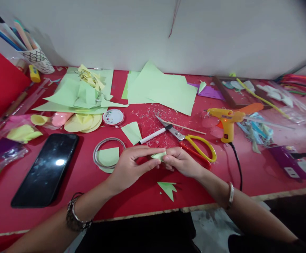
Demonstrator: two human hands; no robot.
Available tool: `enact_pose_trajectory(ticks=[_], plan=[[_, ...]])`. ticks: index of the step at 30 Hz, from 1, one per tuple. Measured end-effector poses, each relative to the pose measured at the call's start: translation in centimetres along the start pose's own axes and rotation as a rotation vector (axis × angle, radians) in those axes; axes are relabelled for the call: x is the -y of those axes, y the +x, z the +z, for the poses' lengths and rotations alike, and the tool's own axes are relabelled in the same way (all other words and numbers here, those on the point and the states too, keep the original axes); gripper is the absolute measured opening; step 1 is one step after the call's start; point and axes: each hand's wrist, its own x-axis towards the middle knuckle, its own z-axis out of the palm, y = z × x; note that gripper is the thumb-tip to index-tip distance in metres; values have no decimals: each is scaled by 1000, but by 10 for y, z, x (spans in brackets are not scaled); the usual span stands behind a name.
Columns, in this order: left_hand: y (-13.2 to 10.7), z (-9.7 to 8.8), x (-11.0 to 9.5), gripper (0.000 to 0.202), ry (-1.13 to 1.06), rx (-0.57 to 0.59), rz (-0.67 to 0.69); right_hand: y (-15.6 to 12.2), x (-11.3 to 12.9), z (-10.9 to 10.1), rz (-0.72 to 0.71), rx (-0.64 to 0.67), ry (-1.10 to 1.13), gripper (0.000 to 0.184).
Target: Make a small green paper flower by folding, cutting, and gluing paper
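Between the fingertips of both hands is a small piece of light green paper point(158, 156). My left hand point(131, 165) pinches it from the left with thumb and forefinger. From the right, my right hand point(180, 161) grips its other end, fingers curled. Below them on the red table lies a cut green paper scrap point(168, 189) with pointed ends. Scissors point(199, 146) with yellow and red handles lie just behind my right hand. A white marker with a black cap point(155, 134) rests against the blades. Left of my left hand, a tape roll point(95, 154) surrounds another green paper piece point(108, 156).
A yellow glue gun point(225, 121) stands at right, its cord point(237, 165) running to the front edge. A black phone point(46, 170) lies at left. Green sheets point(160, 88) lie along the wall, near a pen cup point(38, 59). A purple box point(287, 163) sits far right.
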Motion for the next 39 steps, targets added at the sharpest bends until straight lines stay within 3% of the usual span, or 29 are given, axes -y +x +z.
enact_pose_trajectory(ticks=[4,6,10,13,18,29,35,39], plan=[[0,1,1,28,-2,0,-40,-1,3,0,-47,36,-121,45],[0,2,1,23,125,40,-7,-2,4,0,-73,67,-169,44],[-1,3,1,39,455,102,114,-3,4,1,-83,66,-264,42],[-2,5,3,39,541,103,111,-3,4,3,-78,31,-317,42],[-4,8,3,41,469,150,27,-2,4,3,-112,-42,-359,41],[-6,9,-1,40,307,158,-8,-2,6,2,-108,47,-397,41],[-6,9,1,43,411,119,12,-2,4,4,-117,21,-349,42],[-7,9,0,43,375,78,-5,-3,0,3,-116,90,-255,41]])
